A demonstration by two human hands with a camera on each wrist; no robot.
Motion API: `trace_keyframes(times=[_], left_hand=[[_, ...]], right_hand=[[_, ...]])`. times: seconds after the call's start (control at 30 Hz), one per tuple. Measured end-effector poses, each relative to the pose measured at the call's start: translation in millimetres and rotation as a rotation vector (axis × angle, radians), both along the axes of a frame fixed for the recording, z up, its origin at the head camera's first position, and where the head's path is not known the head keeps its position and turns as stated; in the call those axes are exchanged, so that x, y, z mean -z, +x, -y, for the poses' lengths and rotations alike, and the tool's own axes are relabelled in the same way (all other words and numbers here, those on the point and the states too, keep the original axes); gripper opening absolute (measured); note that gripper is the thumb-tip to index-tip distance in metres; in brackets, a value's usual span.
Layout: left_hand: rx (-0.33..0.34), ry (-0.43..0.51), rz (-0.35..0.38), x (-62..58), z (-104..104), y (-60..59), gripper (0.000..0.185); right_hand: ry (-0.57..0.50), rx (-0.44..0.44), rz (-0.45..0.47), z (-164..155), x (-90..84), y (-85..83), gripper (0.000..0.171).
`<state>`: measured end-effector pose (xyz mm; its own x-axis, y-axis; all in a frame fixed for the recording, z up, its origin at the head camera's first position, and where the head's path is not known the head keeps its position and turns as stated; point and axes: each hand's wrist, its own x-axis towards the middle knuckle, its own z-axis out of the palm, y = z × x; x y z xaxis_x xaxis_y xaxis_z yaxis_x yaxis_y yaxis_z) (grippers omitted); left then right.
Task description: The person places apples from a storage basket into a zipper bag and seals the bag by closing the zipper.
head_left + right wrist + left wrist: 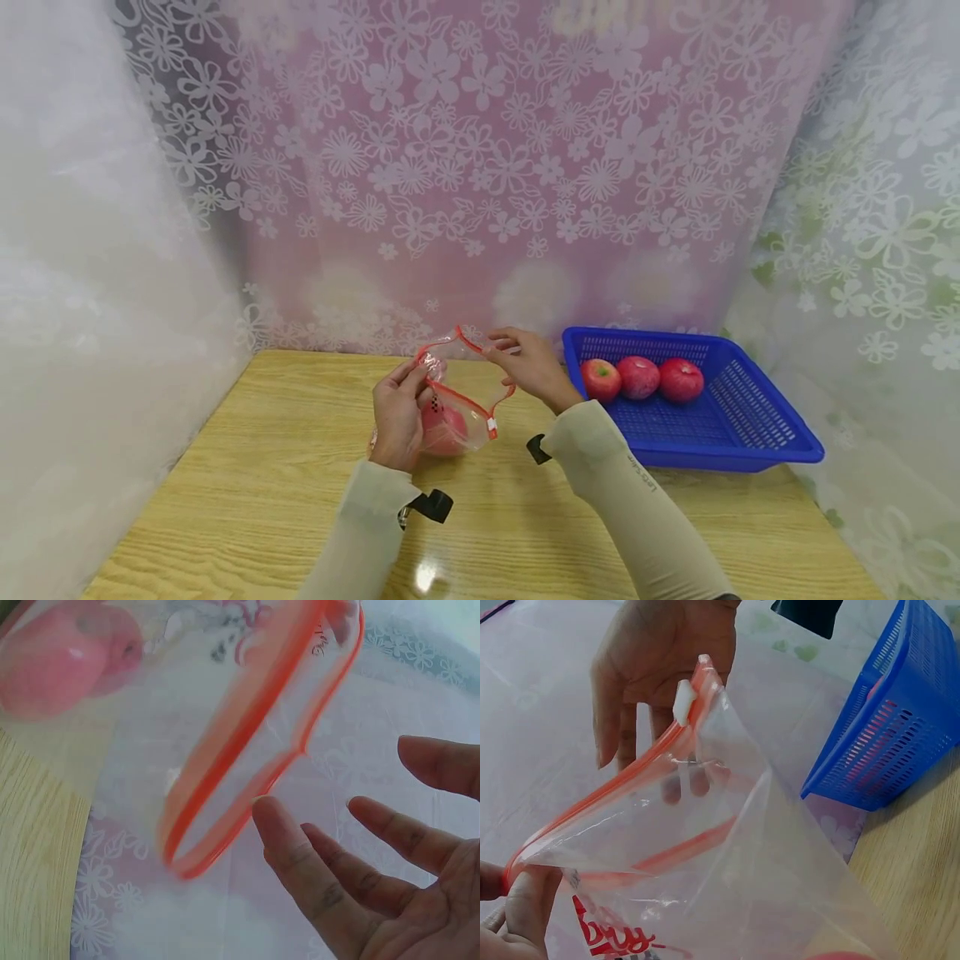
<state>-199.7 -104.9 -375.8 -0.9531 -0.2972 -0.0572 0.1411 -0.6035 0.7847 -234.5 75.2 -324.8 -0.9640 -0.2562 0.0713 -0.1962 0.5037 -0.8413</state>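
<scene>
A clear zip bag (pixel 459 398) with an orange-red seal hangs with its mouth spread wide. My left hand (pixel 397 412) pinches the seal at one side between thumb and fingers. A white slider (pixel 684 703) sits near the seal's other end. Two pink-red apples (pixel 56 664) show through the plastic, low in the bag, in the right wrist view. My right hand (pixel 532 367) is at the far side of the mouth, fingers spread and loosely bent. One fingertip (pixel 274 814) comes right at the seal's edge, and nothing is gripped. Red lettering (pixel 615 930) marks the bag.
To the right, a blue plastic basket (pixel 750 457) with slotted walls holds three red apples (pixel 638 377) in a row by its left end. Everything stands on a wood-grain table (pixel 262 500). Flower-patterned sheets (pixel 480 167) close off the back and sides.
</scene>
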Motion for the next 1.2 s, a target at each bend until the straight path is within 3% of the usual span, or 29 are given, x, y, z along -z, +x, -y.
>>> trace_keyframes(times=[0.23, 0.87, 1.2], left_hand=[[0.017, -0.013, 0.028, 1.5, 4.3, -0.4, 0.028], [0.052, -0.035, 0.037, 2.9, 6.4, 3.3, 0.029], [0.058, -0.038, 0.028, 4.3, 5.7, 5.9, 0.032]], right_hand=[[-0.035, 0.02, 0.017, -9.9, 0.1, -1.1, 0.042], [-0.026, 0.027, -0.069, -37.1, 7.1, -3.1, 0.041], [-0.102, 0.038, -0.057, -52.4, 8.3, 0.4, 0.04]])
